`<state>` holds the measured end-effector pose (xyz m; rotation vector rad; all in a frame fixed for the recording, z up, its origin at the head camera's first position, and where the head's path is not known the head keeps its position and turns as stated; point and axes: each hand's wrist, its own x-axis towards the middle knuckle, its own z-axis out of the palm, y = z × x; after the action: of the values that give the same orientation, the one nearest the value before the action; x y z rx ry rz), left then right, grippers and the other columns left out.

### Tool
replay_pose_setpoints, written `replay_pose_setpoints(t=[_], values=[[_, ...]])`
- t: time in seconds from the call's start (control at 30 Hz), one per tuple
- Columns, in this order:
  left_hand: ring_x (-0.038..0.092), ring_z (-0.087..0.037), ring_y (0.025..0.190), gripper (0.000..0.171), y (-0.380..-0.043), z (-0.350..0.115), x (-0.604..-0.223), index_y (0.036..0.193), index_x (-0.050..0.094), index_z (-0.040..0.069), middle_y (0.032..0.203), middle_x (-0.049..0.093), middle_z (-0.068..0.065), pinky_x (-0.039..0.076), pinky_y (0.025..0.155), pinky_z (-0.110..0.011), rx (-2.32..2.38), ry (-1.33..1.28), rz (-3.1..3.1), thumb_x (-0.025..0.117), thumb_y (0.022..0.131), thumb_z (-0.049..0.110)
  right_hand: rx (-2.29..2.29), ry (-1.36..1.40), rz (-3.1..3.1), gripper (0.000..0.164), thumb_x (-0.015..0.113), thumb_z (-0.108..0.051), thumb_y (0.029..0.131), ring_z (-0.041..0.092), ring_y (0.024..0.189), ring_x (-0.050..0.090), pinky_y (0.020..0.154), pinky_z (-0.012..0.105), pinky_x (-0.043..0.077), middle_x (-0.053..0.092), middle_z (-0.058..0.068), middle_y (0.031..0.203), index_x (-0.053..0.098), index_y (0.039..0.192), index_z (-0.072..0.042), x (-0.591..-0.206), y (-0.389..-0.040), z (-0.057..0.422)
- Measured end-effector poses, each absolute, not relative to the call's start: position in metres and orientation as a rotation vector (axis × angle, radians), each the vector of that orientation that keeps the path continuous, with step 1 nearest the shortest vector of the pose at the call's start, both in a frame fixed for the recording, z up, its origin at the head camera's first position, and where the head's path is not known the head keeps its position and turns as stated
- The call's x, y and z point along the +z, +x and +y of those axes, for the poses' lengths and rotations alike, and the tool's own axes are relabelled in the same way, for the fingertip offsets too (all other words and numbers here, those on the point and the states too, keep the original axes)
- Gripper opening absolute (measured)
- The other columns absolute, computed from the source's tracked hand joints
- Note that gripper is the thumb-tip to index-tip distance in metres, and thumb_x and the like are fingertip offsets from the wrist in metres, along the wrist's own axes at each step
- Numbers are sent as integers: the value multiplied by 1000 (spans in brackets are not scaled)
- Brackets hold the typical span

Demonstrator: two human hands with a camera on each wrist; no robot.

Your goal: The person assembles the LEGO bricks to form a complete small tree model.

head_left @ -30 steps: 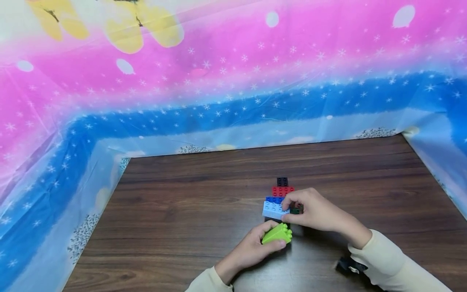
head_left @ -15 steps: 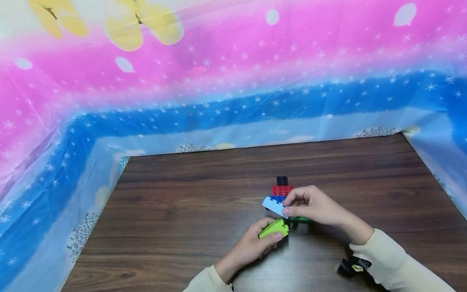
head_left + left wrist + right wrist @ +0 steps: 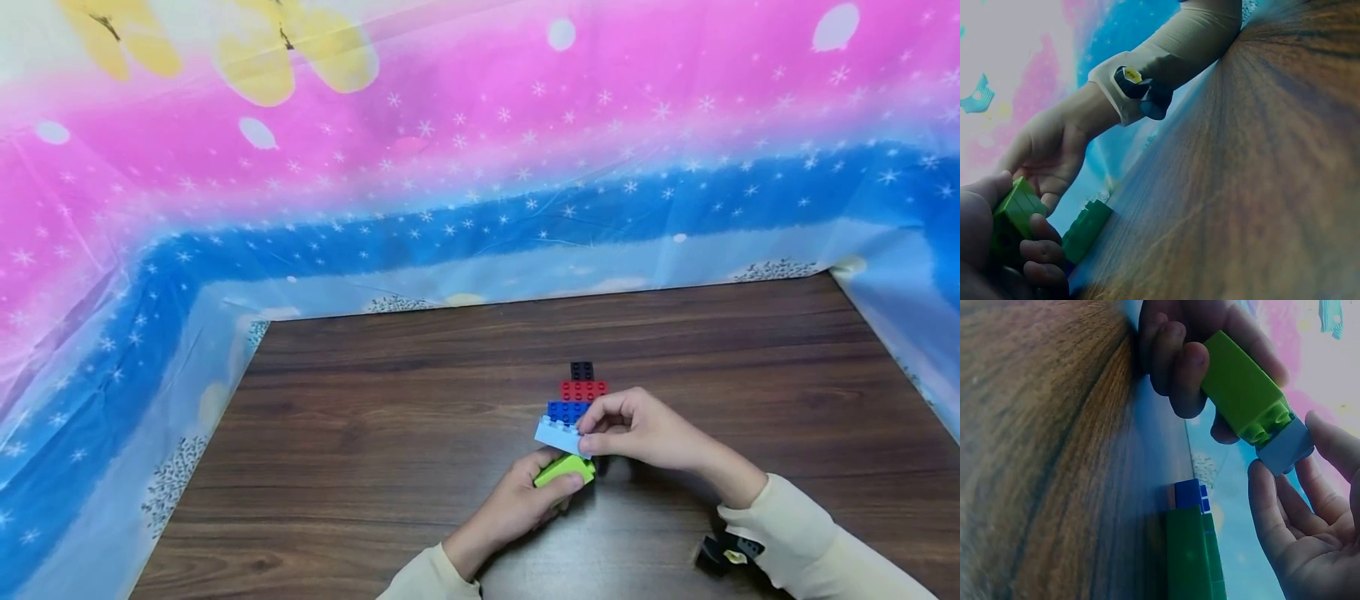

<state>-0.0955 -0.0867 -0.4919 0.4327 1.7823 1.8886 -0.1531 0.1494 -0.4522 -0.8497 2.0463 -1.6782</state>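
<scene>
In the head view my left hand [image 3: 513, 504] grips a lime green toy building brick [image 3: 564, 472], thumb on the near side and fingers behind. My right hand [image 3: 654, 433] pinches a light blue brick [image 3: 557, 435] by its right end between thumb and fingers, just above the lime one. Close up in the right wrist view, the studded end of the lime brick [image 3: 1241, 381] points at the light blue brick [image 3: 1284, 447], which overlaps its studs. Their meeting place is hidden in the left wrist view, where the lime brick [image 3: 1019, 212] fills my left fingers.
Beyond the hands, a black brick [image 3: 582, 371], a red brick [image 3: 583, 391] and a blue brick [image 3: 566, 411] lie in a line on the dark wooden table [image 3: 360, 433]. A green brick [image 3: 1185, 550] shows in the right wrist view. A printed cloth [image 3: 480, 217] borders the table.
The light blue brick has tilted and now sits down close against the lime one. Its right end dips towards my left hand. The lime brick has turned slightly in the left hand.
</scene>
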Motion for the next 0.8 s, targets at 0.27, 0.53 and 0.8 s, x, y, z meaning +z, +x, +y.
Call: replay_pose_setpoints(t=[0.27,0.53,0.8], values=[[44,-7,54,34,-95,-87,-491,130,55,-5,78,57,-1,37,45,-17,1867,388,1821,58,109,22,-1754,-810,2071,7,75,-5,98,13,86,70,77,26,61,72,9,95,73,101,1,-457,-150,144],[45,-8,54,36,-94,-88,-489,132,55,-1,79,59,-2,38,44,-18,1868,333,1874,60,109,26,-1802,-766,2107,6,74,-3,97,13,82,68,70,26,60,72,9,93,72,100,1,-461,-148,141],[46,-9,55,35,-93,-88,-488,132,54,-3,80,58,-3,39,45,-19,1887,330,1897,59,110,23,-1849,-722,2101,7,73,-2,97,14,82,68,70,26,60,71,11,96,71,101,3,-465,-146,138]])
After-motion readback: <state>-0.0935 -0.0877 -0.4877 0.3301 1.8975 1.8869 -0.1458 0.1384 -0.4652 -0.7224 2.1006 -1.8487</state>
